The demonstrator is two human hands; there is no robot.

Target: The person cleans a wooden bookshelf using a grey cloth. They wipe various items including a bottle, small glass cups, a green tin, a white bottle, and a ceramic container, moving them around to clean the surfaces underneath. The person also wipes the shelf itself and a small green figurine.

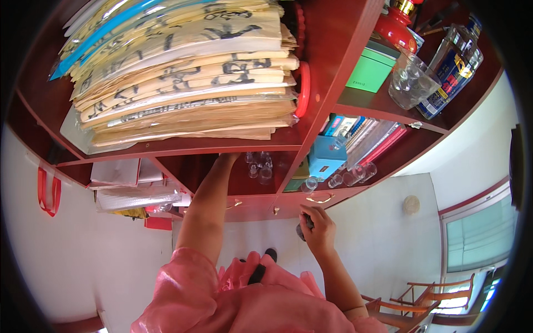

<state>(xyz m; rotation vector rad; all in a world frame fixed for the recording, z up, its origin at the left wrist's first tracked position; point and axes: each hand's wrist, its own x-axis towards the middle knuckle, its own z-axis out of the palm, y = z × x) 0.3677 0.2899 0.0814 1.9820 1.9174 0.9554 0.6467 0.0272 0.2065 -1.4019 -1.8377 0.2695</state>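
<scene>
My left forearm (pixel 208 200) reaches up into the middle compartment of a dark red wooden cabinet (pixel 266 206). Only the base of my left hand (pixel 229 156) shows; the shelf board hides its fingers and anything they touch. Right beside that wrist stand several small clear glasses (pixel 260 166). My right hand (pixel 320 229) is curled around a dark grey item (pixel 300 233), perhaps a bunched cloth, in front of the lower doors. Close above it is a brass-coloured handle (pixel 320 199).
Paper bundles with brushed writing (pixel 187 91) fill the upper shelf. On the right are a blue tin (pixel 327 156), books (pixel 374 137), more small glasses (pixel 354 175), a green box (pixel 370 68), a glass pitcher (pixel 412 81) and a bottle (pixel 452 70). Wooden chairs (pixel 433 295) stand lower right.
</scene>
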